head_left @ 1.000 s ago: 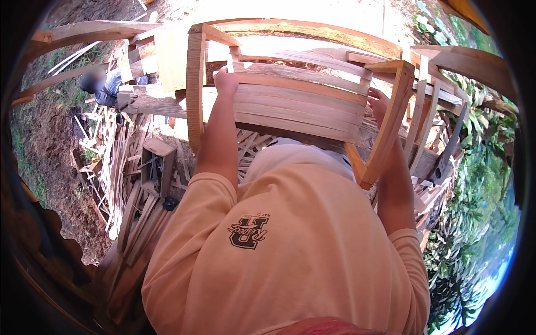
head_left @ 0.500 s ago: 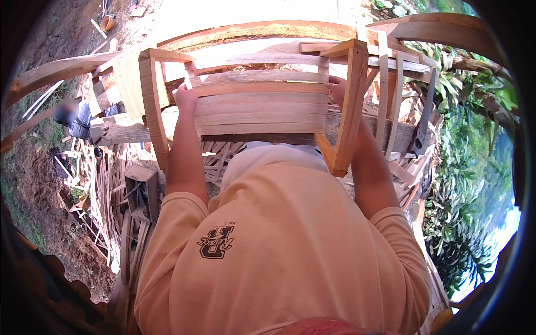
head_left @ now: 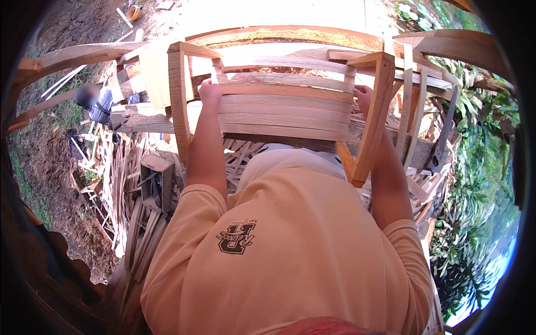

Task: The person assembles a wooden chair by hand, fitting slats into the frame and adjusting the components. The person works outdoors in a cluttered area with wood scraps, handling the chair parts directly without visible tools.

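Observation:
Before me stands a small slatted wooden frame, like a chair seat, with pale slats [head_left: 285, 107] side by side. An upright post [head_left: 179, 100] is on its left and another post [head_left: 375, 120] on its right. My left hand [head_left: 210, 94] is closed at the left end of an upper slat [head_left: 285, 89], fingers bent around its edge. At the right end of that slat is my right hand [head_left: 363, 95], fingers bent against it and partly hidden behind the right post. Gaps show between the upper slats; the lower ones lie close together.
Behind the frame runs a long curved timber [head_left: 290, 34]. A handsaw [head_left: 443, 139] stands at the right beside thin upright strips. Offcuts [head_left: 120, 178] pile up at the left, near a wooden box [head_left: 157, 170]. A blurred figure, perhaps a person [head_left: 100, 109], is farther left. Leafy plants [head_left: 474, 184] border the right.
The whole scene has shifted to the right in the view. Both hands stay at the ends of the slat, and the frame looks unchanged.

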{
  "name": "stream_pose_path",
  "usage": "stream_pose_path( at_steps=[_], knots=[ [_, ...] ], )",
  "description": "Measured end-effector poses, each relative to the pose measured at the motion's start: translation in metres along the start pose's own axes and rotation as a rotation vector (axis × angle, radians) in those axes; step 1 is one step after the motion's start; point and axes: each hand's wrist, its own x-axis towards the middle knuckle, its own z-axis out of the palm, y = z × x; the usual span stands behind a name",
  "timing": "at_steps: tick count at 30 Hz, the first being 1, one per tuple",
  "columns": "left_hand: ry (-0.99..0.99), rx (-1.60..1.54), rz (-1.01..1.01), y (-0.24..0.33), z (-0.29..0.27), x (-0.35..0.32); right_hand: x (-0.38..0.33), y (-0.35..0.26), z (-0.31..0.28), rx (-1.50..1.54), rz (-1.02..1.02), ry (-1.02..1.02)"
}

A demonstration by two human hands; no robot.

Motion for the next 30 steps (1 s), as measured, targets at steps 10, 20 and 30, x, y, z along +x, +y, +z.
stream_pose_path(
  at_steps=[10,20,30],
  knots=[
    [0.070,-0.339,-0.004,0.024,0.009,0.014,0.037,0.003,-0.011,-0.016,-0.050,0.076],
    [0.041,0.119,-0.009,0.059,0.009,0.029,0.020,-0.043,0.010,-0.018,-0.108,0.236],
    [0.119,0.118,-0.076,0.071,0.013,0.019,0.013,-0.056,0.025,0.353,-0.006,0.242]
  ],
)
